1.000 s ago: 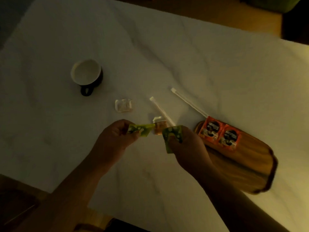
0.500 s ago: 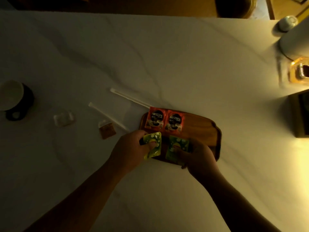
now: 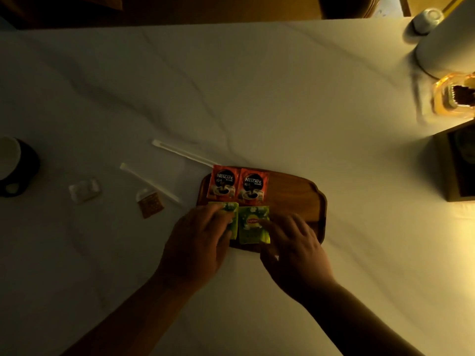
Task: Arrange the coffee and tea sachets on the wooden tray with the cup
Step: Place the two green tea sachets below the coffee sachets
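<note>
Pressing flat-fingered, the left hand [image 3: 203, 242] and right hand [image 3: 293, 242] each pin a green tea sachet [image 3: 254, 223] onto the wooden tray [image 3: 295, 194], gripping neither; light, crinkly packets, probably best pinched by their edges

The dark cup with a pale inside [image 3: 12, 168] is cut off by the left edge of the frame. The left hand [image 3: 198, 242] covers most of the left green tea sachet [image 3: 232, 214] and the near left corner of the wooden tray [image 3: 295, 188]. At the right edge, a glowing amber glass object [image 3: 455, 98] is blurred and cropped, as is a dark wooden box [image 3: 455, 165] below it.
</note>
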Tool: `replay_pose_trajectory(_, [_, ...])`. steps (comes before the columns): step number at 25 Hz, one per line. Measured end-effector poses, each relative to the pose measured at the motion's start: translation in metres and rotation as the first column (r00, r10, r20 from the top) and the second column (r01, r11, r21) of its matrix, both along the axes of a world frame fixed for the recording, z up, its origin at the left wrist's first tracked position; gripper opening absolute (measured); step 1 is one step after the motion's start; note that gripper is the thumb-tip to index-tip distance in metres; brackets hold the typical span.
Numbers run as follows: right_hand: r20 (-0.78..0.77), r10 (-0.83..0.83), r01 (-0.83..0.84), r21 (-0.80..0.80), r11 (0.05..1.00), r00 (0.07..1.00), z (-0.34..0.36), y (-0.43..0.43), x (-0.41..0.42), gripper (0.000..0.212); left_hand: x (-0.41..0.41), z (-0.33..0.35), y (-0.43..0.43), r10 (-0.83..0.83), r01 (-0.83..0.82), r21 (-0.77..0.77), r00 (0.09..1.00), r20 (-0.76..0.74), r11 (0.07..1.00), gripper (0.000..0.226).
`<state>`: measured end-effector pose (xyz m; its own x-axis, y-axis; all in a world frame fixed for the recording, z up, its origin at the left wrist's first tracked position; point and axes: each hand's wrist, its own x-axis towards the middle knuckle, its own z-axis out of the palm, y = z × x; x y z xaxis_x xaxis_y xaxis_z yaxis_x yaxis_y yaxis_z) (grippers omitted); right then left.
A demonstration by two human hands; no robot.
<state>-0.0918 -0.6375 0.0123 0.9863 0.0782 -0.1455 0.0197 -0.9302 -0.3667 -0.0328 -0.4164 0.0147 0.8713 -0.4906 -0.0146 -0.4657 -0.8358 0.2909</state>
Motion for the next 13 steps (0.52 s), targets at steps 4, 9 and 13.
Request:
replay_pose_trajectory(4, [-0.044,0.214,-0.214,0.012,0.977,0.976,-0.013,-0.002,-0.013,0.054,-0.016,-0.013,0.0,-0.033,0.036,0.033,0.997,-0.073,0.999,0.036])
replay_pose_trajectory(9, [-0.032,0.178,-0.178,0.002,0.984,0.983,-0.02,0.008,-0.017,0.052,-0.015,-0.021,0.008,-0.05,0.048,-0.034,0.998,-0.04,0.998,0.028])
replay_pose_trajectory(13, [-0.018,0.166,-0.167,-0.012,0.986,0.986,-0.025,0.019,-0.017,0.052,-0.012,-0.023,0.013,-0.058,0.055,-0.042,0.997,-0.055,0.998,0.029])
